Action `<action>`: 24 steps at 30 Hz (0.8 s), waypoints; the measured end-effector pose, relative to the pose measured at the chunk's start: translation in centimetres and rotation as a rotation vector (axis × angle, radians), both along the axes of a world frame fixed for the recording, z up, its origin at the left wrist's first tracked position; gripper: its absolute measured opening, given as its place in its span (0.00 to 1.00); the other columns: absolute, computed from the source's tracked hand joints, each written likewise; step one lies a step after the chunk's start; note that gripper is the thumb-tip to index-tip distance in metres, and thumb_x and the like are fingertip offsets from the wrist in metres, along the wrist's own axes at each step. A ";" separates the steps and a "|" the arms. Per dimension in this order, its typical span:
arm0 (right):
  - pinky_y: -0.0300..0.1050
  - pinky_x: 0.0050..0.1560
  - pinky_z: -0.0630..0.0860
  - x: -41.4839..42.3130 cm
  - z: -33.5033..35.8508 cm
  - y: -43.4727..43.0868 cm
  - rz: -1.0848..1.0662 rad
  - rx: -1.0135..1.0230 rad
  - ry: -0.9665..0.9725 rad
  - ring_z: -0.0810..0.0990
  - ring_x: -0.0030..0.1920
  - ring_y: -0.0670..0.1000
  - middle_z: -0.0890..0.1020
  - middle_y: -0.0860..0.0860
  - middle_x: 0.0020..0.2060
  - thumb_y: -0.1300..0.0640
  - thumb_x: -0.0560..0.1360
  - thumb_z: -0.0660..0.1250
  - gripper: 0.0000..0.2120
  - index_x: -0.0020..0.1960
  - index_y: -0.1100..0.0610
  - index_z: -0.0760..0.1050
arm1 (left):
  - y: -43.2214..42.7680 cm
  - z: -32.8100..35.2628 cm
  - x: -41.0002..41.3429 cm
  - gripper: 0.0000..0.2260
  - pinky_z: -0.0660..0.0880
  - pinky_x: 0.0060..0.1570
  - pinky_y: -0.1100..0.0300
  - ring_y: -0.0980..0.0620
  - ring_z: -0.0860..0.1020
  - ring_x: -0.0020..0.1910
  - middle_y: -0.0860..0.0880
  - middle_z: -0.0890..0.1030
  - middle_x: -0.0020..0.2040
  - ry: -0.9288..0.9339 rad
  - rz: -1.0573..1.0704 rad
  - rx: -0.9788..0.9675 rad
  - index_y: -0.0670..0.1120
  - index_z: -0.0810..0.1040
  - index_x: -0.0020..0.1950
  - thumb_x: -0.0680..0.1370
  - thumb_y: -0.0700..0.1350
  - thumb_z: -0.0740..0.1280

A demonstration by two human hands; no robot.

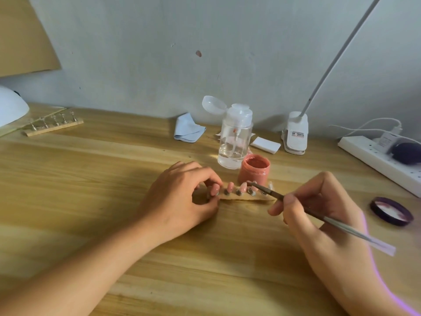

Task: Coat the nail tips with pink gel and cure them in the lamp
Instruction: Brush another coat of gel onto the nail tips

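The left hand (pixel 182 197) curls its fingers around the left end of a wooden strip (pixel 246 197) lying on the table (pixel 91 179), where a row of nail tips (pixel 230 186) stands on small pegs, several of them pink. The right hand (pixel 319 208) pinches a brush (pixel 337 223) whose tip rests at the tips toward the right end of the row. The open jar of pink gel (pixel 254 169) sits just behind the strip, and the white lamp (pixel 11 106) sits well apart at the far left edge.
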State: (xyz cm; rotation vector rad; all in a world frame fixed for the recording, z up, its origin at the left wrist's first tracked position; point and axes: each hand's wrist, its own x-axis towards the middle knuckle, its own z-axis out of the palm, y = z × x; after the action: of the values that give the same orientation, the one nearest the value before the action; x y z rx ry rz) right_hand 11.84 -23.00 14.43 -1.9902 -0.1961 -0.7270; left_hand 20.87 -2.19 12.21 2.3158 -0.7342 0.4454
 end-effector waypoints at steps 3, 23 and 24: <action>0.33 0.36 0.72 0.1 -0.1 0.0 0.013 -0.020 0.016 0.83 0.37 0.47 0.85 0.47 0.35 0.55 0.71 0.67 0.07 0.37 0.47 0.69 | 0.0 -0.1 0.0 0.06 0.75 0.47 0.52 0.56 0.74 0.47 0.59 0.78 0.43 -0.002 -0.002 -0.001 0.56 0.80 0.47 0.71 0.50 0.71; 0.47 0.40 0.73 0.0 0.0 0.2 -0.053 -0.108 0.020 0.80 0.39 0.52 0.83 0.49 0.35 0.44 0.68 0.62 0.10 0.38 0.49 0.68 | 0.0 -0.1 0.1 0.07 0.75 0.47 0.53 0.56 0.75 0.48 0.59 0.78 0.43 -0.004 -0.011 -0.005 0.57 0.80 0.48 0.71 0.53 0.69; 0.47 0.40 0.73 0.0 0.0 0.2 -0.057 -0.109 0.024 0.80 0.39 0.51 0.83 0.49 0.35 0.43 0.68 0.62 0.10 0.38 0.49 0.68 | 0.0 -0.1 0.2 0.07 0.76 0.47 0.53 0.56 0.75 0.48 0.59 0.78 0.43 -0.002 -0.012 -0.005 0.57 0.80 0.48 0.71 0.53 0.69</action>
State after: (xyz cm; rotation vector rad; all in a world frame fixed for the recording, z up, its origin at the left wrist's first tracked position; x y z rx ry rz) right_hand 11.79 -22.79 14.45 -2.1141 -0.1685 -0.7425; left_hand 21.03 -2.21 12.16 2.3060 -0.7465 0.4442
